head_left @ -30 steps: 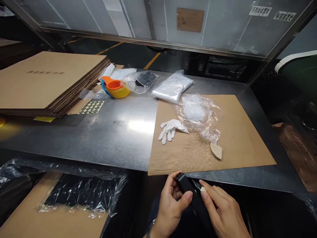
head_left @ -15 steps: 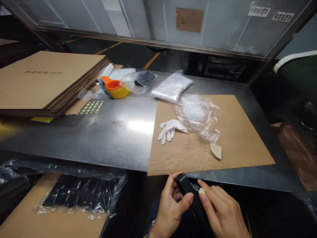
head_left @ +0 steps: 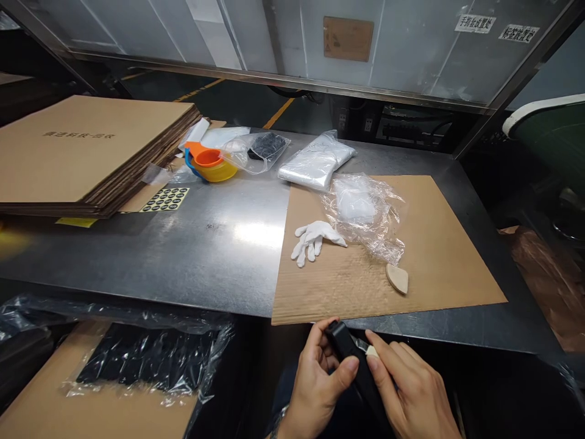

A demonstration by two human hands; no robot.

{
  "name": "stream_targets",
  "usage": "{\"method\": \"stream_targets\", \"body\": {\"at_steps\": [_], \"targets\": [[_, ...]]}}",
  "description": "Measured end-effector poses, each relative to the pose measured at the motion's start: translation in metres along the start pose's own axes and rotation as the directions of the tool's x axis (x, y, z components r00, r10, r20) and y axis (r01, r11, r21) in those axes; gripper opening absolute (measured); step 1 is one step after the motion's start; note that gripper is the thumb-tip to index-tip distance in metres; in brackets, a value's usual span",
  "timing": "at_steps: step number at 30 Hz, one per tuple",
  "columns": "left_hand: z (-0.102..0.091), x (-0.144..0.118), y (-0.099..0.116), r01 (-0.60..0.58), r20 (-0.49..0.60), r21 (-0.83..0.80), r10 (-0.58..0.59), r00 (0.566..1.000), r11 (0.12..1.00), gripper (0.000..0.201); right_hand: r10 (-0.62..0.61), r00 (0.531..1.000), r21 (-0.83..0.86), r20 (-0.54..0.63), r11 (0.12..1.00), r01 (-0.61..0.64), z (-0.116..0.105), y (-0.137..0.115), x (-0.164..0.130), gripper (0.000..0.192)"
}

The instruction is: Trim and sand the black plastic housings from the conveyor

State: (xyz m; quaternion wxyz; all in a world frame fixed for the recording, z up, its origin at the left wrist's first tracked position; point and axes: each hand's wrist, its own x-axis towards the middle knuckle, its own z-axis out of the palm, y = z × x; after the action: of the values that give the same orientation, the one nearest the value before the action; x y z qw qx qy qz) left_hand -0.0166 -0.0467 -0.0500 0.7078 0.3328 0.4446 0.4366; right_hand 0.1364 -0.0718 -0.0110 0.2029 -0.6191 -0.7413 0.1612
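In front of the table's near edge, my left hand (head_left: 320, 381) is closed around a long black plastic part (head_left: 340, 335), its thumb along the near side and its fingers behind. My right hand (head_left: 411, 390) pinches a small knife (head_left: 362, 345) with a short metal blade and a pale handle, mostly covered by the fingers. The blade lies against the black part's edge. The part's lower end runs into shadow between my hands. Beyond them, a white glove (head_left: 315, 239) and a beige rounded pad (head_left: 397, 278) rest on a cardboard sheet (head_left: 450, 256).
Crumpled clear plastic (head_left: 361, 207) and a packet of plastic bags (head_left: 313, 161) lie farther back. Orange and yellow cups (head_left: 214, 167) stand near a cardboard stack (head_left: 100, 152) and a sticker sheet (head_left: 165, 199). At lower left, a box (head_left: 105, 411) holds plastic-wrapped black parts (head_left: 146, 356).
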Motion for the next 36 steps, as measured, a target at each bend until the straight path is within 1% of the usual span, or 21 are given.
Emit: {"method": "stream_targets", "body": {"at_steps": [3, 6, 8, 10, 12, 16, 25, 27, 29, 31, 33, 36], "targets": [[0.000, 0.000, -0.001, -0.012, 0.003, 0.014, 0.012, 1.000, 1.000, 0.051, 0.004, 1.000, -0.015, -0.003, 1.000, -0.004, 0.002, -0.001, 0.001, 0.035], [0.001, 0.000, -0.001, -0.034, -0.016, 0.042, 0.035, 0.999, 0.999, 0.053, 0.060, 0.998, -0.022, -0.008, 0.998, -0.060, 0.003, 0.001, 0.003, 0.036], [0.001, 0.000, -0.002, -0.034, -0.015, 0.042, 0.035, 0.999, 0.999, 0.053, 0.101, 0.995, 0.010, 0.024, 0.995, -0.101, 0.004, 0.003, 0.004, 0.035], [0.001, 0.001, -0.002, -0.021, 0.001, 0.014, 0.021, 1.000, 1.000, 0.050, 0.112, 0.992, 0.061, 0.055, 0.991, -0.115, 0.004, 0.005, 0.004, 0.034], [0.001, 0.003, -0.003, -0.011, 0.016, -0.025, 0.012, 1.000, 1.000, 0.049, 0.105, 0.993, 0.098, 0.050, 0.989, -0.110, 0.004, 0.006, 0.004, 0.034], [0.001, 0.004, -0.003, 0.004, 0.008, -0.054, -0.004, 1.000, 0.999, 0.049, 0.071, 0.997, 0.126, 0.016, 0.989, -0.072, 0.001, 0.004, 0.002, 0.034], [0.001, 0.001, -0.002, 0.011, -0.001, -0.065, -0.012, 1.000, 0.998, 0.051, 0.018, 1.000, 0.063, 0.014, 0.998, -0.019, -0.001, 0.001, 0.003, 0.035], [0.001, 0.001, -0.002, 0.011, -0.003, -0.064, -0.011, 1.000, 0.998, 0.051, 0.021, 1.000, 0.062, 0.018, 0.998, -0.022, 0.000, 0.001, 0.002, 0.035], [0.001, 0.001, -0.001, 0.008, -0.007, -0.066, -0.009, 1.000, 0.998, 0.052, 0.050, 0.999, 0.081, 0.021, 0.995, -0.051, 0.000, 0.001, 0.003, 0.035], [0.001, 0.001, 0.000, 0.014, 0.000, -0.069, -0.014, 1.000, 0.997, 0.052, 0.101, 0.994, 0.144, 0.034, 0.984, -0.105, 0.000, 0.002, 0.004, 0.035], [0.001, 0.001, 0.003, 0.031, 0.017, -0.074, -0.030, 0.999, 0.997, 0.052, 0.144, 0.986, 0.275, 0.088, 0.948, -0.163, 0.000, 0.005, 0.006, 0.033], [0.001, 0.001, 0.005, 0.056, 0.042, -0.084, -0.053, 0.998, 0.995, 0.051, 0.170, 0.962, 0.497, 0.215, 0.829, -0.257, 0.001, 0.010, 0.012, 0.033]]}}
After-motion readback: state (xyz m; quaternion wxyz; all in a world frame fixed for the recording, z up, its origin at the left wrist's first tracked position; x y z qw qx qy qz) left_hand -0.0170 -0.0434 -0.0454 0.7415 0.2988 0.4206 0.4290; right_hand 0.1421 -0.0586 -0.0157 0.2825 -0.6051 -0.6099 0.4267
